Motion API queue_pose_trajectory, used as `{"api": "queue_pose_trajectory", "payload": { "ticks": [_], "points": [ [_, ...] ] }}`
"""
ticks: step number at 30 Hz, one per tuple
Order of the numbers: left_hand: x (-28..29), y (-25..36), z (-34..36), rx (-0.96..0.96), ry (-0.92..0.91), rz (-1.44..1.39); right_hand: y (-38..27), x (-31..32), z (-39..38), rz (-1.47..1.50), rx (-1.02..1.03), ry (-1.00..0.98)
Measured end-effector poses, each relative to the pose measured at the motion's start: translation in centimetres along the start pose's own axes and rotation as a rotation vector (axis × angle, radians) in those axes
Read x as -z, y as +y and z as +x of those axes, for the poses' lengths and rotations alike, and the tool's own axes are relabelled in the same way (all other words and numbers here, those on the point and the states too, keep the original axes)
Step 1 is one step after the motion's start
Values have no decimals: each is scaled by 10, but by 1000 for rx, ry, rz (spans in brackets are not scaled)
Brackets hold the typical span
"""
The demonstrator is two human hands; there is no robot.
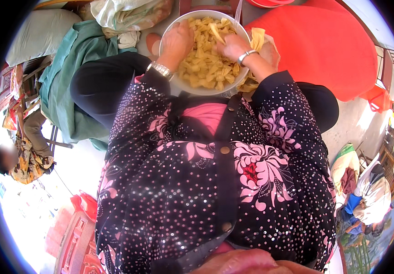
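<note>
Yellow pieces [211,66] are heaped in white bowl [196,89]. One is pinched in right hand [236,47]; left hand [177,43]: grip can't be told.

Apparently a makeshift household workspace: stuffed sack [44,36], patterned pink chair [74,244].

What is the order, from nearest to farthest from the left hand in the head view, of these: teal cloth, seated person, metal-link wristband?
From the left hand:
1. Metal-link wristband: on the left wrist.
2. Teal cloth: to the left.
3. Seated person: at the far left edge.
</note>
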State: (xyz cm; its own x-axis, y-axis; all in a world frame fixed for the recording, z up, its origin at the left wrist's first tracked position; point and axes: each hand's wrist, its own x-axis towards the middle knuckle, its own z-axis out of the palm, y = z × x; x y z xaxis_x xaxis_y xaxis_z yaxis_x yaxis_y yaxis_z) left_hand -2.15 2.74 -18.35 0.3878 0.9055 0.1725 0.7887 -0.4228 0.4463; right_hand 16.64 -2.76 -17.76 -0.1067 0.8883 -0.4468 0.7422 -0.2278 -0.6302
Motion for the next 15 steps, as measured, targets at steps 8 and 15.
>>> {"api": "queue_pose_trajectory", "payload": {
  "ticks": [8, 15],
  "points": [
    [-7, 5, -25, -149, -501, -186, -37, -22, -53, -434, 117, -335],
    [-22, 16, -34, -87, -505, -318, -12, -81, -44, -520, 100, -366]
  ]
}}
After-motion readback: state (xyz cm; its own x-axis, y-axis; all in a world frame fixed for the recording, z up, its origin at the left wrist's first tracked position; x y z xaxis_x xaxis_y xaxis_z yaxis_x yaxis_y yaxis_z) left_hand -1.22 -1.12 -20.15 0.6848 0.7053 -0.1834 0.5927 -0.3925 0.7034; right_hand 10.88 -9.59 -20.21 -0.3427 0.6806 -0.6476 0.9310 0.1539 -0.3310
